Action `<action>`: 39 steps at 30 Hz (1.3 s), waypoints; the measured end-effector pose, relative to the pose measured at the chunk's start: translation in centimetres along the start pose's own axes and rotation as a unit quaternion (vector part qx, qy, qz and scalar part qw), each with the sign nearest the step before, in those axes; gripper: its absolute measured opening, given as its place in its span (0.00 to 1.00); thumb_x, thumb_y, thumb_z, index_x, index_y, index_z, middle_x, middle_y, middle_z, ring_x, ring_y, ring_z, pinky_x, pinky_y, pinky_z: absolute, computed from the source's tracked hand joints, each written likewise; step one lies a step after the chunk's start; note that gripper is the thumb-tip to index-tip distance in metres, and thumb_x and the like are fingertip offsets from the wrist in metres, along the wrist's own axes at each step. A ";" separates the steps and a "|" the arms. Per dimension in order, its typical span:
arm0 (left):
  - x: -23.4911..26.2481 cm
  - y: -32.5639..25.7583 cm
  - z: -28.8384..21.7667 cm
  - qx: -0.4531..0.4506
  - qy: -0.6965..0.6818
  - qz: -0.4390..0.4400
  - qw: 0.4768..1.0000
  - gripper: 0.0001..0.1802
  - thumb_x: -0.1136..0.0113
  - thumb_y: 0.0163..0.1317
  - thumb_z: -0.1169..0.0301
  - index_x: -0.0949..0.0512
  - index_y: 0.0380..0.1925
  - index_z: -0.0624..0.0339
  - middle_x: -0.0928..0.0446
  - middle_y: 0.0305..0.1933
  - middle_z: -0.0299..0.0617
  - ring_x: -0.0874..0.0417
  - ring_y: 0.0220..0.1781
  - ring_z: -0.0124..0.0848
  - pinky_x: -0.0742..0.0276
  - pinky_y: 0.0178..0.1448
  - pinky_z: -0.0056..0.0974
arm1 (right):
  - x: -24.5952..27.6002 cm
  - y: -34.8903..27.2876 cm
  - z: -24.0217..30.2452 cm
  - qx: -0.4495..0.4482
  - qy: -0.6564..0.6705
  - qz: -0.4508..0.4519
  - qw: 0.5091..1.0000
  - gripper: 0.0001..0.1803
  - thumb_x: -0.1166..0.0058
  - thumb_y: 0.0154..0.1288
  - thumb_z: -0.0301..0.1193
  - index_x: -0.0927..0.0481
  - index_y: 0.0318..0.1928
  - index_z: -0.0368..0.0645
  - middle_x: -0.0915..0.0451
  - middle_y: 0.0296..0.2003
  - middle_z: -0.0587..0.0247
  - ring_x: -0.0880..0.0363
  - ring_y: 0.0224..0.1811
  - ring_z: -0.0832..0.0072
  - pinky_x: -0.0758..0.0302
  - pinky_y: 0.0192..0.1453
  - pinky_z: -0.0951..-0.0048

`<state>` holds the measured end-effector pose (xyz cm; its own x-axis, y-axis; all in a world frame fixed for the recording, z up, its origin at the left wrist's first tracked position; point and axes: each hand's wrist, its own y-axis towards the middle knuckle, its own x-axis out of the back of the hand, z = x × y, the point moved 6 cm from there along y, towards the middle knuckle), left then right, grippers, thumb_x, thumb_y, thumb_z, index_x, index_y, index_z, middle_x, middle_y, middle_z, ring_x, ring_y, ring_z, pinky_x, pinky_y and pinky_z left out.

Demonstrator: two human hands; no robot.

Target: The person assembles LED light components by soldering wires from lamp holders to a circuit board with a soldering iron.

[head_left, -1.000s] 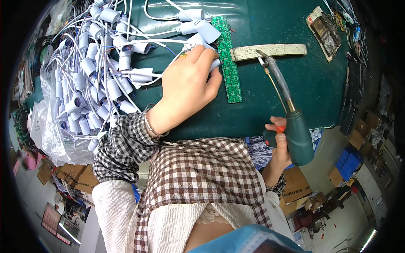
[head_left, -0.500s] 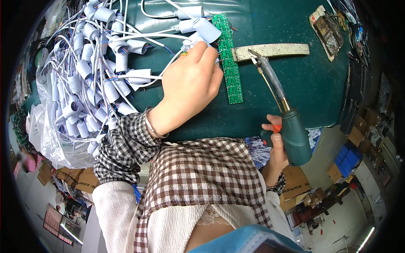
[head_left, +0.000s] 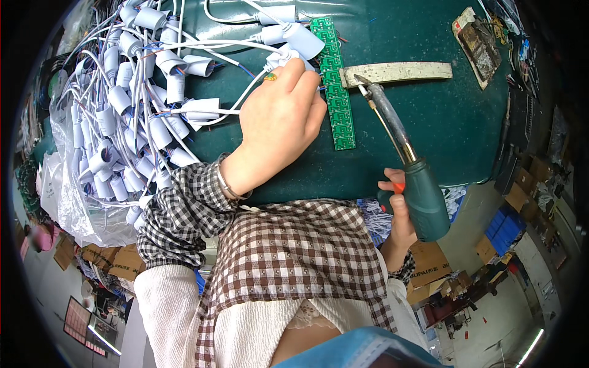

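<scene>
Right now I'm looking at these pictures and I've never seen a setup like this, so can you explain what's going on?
There is no robot: these are a person's two bare hands. Every picture comes from one wide fisheye camera worn on the person's head, looking down, so edges bend.

On the green tabletop lie a narrow green circuit board, a curved pale bar beside it, and, at the left, a heap of white cabled sockets.

The right hand holds a green-handled tool, which looks like a soldering gun; its tip is near the bar's left end. The left hand is curled beside the board, hiding what its fingers may be gripping.
</scene>
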<state>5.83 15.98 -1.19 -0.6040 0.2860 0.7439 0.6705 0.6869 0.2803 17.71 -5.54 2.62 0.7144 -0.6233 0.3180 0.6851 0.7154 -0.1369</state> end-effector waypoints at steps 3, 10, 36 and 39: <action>0.1 0.1 0.0 -0.008 0.007 0.000 1.000 0.05 0.38 0.54 0.75 0.26 0.27 0.60 0.30 0.33 0.45 0.22 0.31 0.44 0.26 0.32 0.45 | -0.1 0.0 0.0 0.005 -0.009 0.021 1.000 0.26 0.36 0.69 0.39 0.22 0.52 0.24 0.18 0.45 0.39 0.14 0.42 0.58 0.12 0.44 0.60; 0.1 0.0 0.4 0.005 -0.013 0.005 1.000 0.06 0.37 0.55 0.74 0.24 0.31 0.60 0.29 0.34 0.44 0.21 0.32 0.44 0.26 0.34 0.45 | -0.2 -0.4 -0.9 0.074 -0.137 0.043 0.987 0.26 0.23 0.54 0.34 0.16 0.51 0.33 0.12 0.38 0.56 0.13 0.38 0.66 0.17 0.47 0.64; -0.3 0.3 -0.1 -0.006 0.045 0.016 0.999 0.06 0.37 0.51 0.76 0.26 0.26 0.61 0.29 0.34 0.44 0.22 0.29 0.43 0.25 0.31 0.44 | -1.1 0.1 -2.3 0.054 -0.133 0.042 0.989 0.20 0.23 0.52 0.31 0.14 0.45 0.37 0.13 0.36 0.56 0.15 0.36 0.62 0.20 0.44 0.62; -0.5 0.4 0.0 -0.010 0.039 0.016 0.999 0.06 0.37 0.51 0.76 0.26 0.26 0.60 0.29 0.34 0.43 0.23 0.28 0.43 0.25 0.30 0.44 | -0.8 -0.3 -2.6 0.043 -0.164 0.037 0.985 0.21 0.23 0.52 0.31 0.14 0.46 0.36 0.13 0.37 0.55 0.15 0.37 0.62 0.20 0.45 0.63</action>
<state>6.45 16.12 -1.40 -0.5476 0.2529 0.7976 0.6976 0.6644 0.2683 17.30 -6.07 -0.09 0.6682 -0.4417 0.5986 0.6078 0.7881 -0.0969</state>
